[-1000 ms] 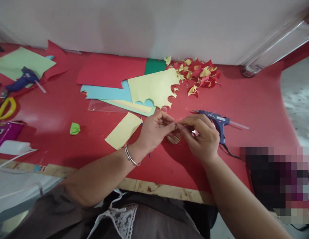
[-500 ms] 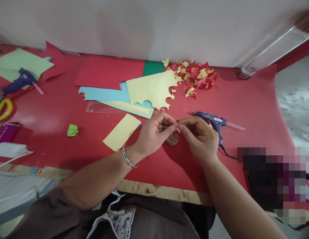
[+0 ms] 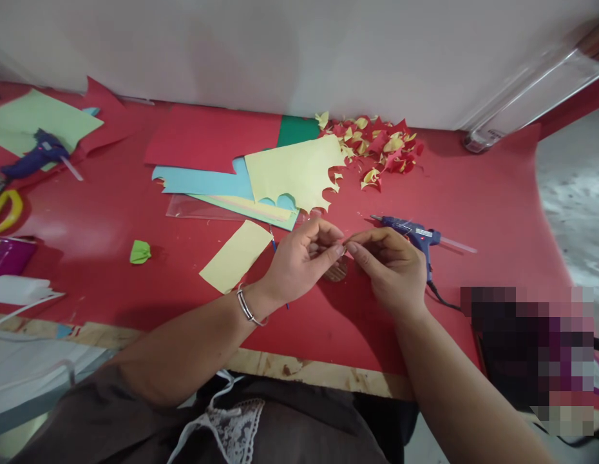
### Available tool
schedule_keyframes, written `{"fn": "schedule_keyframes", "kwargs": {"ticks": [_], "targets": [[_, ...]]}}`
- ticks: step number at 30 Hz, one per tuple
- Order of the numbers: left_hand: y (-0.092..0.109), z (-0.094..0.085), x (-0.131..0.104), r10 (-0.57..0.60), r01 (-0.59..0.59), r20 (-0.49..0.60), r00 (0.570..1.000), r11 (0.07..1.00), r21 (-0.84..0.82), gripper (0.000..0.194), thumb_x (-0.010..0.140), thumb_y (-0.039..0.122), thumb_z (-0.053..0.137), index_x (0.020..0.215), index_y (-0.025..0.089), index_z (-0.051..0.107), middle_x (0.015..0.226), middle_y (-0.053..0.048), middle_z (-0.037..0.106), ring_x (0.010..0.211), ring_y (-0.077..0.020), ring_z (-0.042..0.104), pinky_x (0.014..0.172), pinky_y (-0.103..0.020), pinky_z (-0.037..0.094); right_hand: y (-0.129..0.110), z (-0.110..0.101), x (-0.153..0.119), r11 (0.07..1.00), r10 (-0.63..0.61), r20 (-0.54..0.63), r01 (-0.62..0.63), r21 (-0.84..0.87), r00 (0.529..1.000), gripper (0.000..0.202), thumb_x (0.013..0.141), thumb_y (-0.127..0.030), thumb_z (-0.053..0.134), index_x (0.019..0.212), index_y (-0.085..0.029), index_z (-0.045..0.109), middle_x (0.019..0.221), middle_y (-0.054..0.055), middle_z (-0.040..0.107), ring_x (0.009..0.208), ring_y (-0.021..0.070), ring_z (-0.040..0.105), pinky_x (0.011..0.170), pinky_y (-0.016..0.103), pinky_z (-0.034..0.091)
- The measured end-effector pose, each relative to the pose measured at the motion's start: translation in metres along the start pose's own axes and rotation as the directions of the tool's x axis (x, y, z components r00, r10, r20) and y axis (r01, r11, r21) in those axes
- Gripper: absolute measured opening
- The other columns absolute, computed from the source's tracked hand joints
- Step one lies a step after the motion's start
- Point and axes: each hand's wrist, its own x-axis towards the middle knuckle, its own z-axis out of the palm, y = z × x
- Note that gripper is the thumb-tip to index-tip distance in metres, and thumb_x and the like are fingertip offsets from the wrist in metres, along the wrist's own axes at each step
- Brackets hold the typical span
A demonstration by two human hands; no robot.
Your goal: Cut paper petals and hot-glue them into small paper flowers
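Note:
My left hand point(image 3: 309, 258) and my right hand point(image 3: 389, 267) meet fingertip to fingertip above the red table covering. Both are closed in a pinch on something tiny between the thumbs and forefingers, too small to make out. Below the fingers lies a round brown striped piece point(image 3: 336, 270), partly hidden by my left hand. Just behind my right hand rests a blue glue gun point(image 3: 413, 231) with a clear glue stick in its back. A pale yellow paper rectangle point(image 3: 236, 256) lies left of my left hand, beside a thin blue stick point(image 3: 274, 245) partly covered by that hand.
Cut coloured sheets point(image 3: 294, 171) lie behind my hands, with red and yellow paper scraps point(image 3: 381, 145) at the wall. To the left are a crumpled green paper piece point(image 3: 140, 252), a second glue gun point(image 3: 38, 154) and yellow-handled scissors point(image 3: 7, 211). A clear container point(image 3: 536, 96) stands back right.
My hands stay pinched together and have shifted very slightly to the right. The things on the table lie as before.

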Motion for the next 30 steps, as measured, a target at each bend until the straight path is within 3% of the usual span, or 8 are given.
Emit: {"fn": "schedule_keyframes", "kwargs": {"ticks": [8, 12, 20, 24, 30], "targets": [[0.002, -0.001, -0.003, -0.019, 0.023, -0.049, 0.999, 0.995, 0.096, 0.025, 0.087, 0.024, 0.082, 0.103, 0.019, 0.064, 0.091, -0.003, 0.071, 0.078, -0.0096, 0.07, 0.073, -0.02, 0.061, 0.001, -0.001, -0.002, 0.999, 0.032, 0.005, -0.032, 0.035, 0.999, 0.022, 0.085, -0.039, 0.088, 0.085, -0.021, 0.076, 0.072, 0.0, 0.074, 0.053, 0.01, 0.058, 0.05, 0.023, 0.049], [0.0, -0.003, -0.001, 0.013, -0.003, -0.07, 0.997, 0.991, 0.131, 0.021, 0.086, 0.021, 0.08, 0.101, 0.019, 0.065, 0.094, -0.003, 0.072, 0.08, -0.0101, 0.071, 0.074, -0.021, 0.063, -0.002, 0.0, -0.001, 0.999, 0.025, -0.004, -0.025, 0.048, 1.0, 0.025, 0.085, -0.044, 0.088, 0.083, -0.022, 0.075, 0.069, -0.001, 0.073, 0.053, 0.0112, 0.06, 0.051, 0.024, 0.051], [-0.003, -0.004, 0.001, -0.12, 0.12, -0.06, 0.991, 0.993, -0.006, 0.022, 0.088, 0.024, 0.082, 0.096, 0.018, 0.063, 0.085, -0.001, 0.072, 0.076, -0.0132, 0.079, 0.069, -0.021, 0.064, 0.012, -0.006, -0.003, 0.998, 0.057, -0.111, -0.058, -0.006, 0.992, 0.034, 0.096, -0.052, 0.078, 0.086, -0.02, 0.071, 0.069, -0.001, 0.071, 0.047, 0.009, 0.053, 0.048, 0.025, 0.041], [-0.001, -0.003, 0.001, -0.141, 0.137, -0.063, 0.988, 0.989, -0.053, 0.022, 0.087, 0.023, 0.083, 0.094, 0.018, 0.063, 0.081, 0.0, 0.073, 0.076, -0.0126, 0.079, 0.07, -0.02, 0.064, 0.014, -0.008, -0.003, 0.997, 0.023, -0.069, -0.028, -0.071, 0.997, 0.04, 0.101, -0.055, 0.071, 0.08, -0.021, 0.067, 0.067, -0.002, 0.067, 0.049, 0.0093, 0.053, 0.051, 0.026, 0.041], [-0.001, -0.003, 0.003, -0.148, 0.14, -0.075, 0.986, 0.985, -0.099, 0.026, 0.083, 0.026, 0.088, 0.09, 0.018, 0.064, 0.075, 0.0, 0.074, 0.072, -0.0124, 0.077, 0.065, -0.02, 0.064, 0.009, -0.007, -0.002, 0.989, 0.009, 0.0, -0.008, -0.149, 1.0, 0.03, 0.098, -0.049, 0.075, 0.088, -0.021, 0.074, 0.069, -0.002, 0.068, 0.054, 0.0103, 0.057, 0.055, 0.025, 0.044]]}}
